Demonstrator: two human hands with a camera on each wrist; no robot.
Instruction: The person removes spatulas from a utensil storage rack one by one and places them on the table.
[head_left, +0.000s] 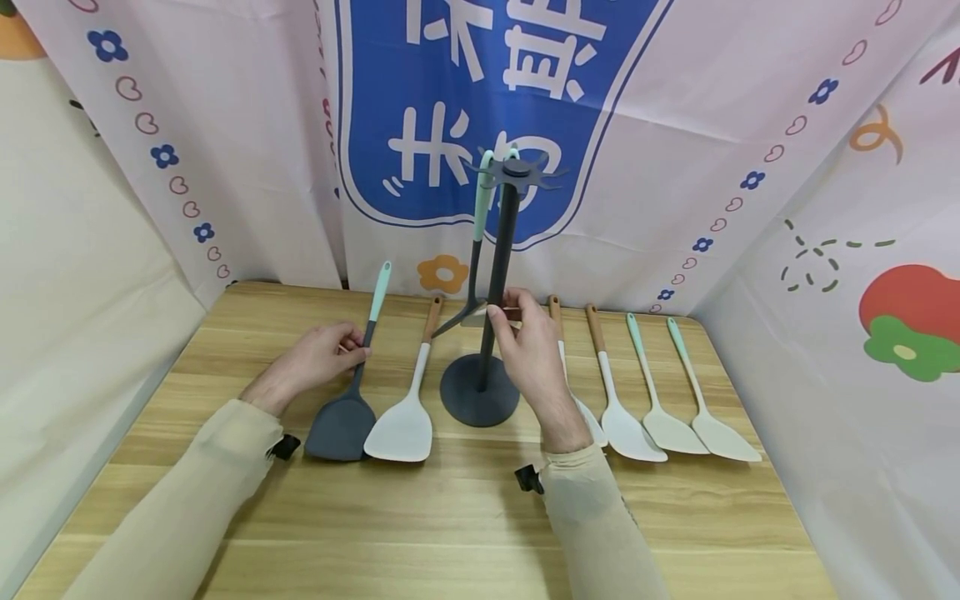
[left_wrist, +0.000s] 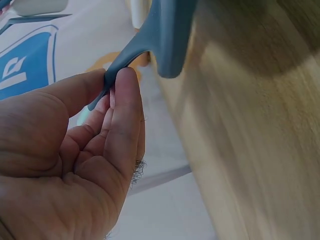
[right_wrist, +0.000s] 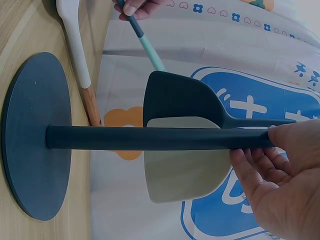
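My left hand pinches the shaft of a dark grey spatula with a mint handle, on the table's left side. In the left wrist view, thumb and fingertips meet on the dark shaft. My right hand grips the dark upright pole of a utensil stand, thumb on one side and fingers on the other. From the stand's spiked top hang a dark spatula and a pale one, seen behind the pole. The round base stands on the table.
A white spatula with a brown handle lies between my left hand and the base. Right of the stand lie two more brown-handled ones, including this white spatula, and two cream spatulas with mint handles. A printed cloth hangs behind.
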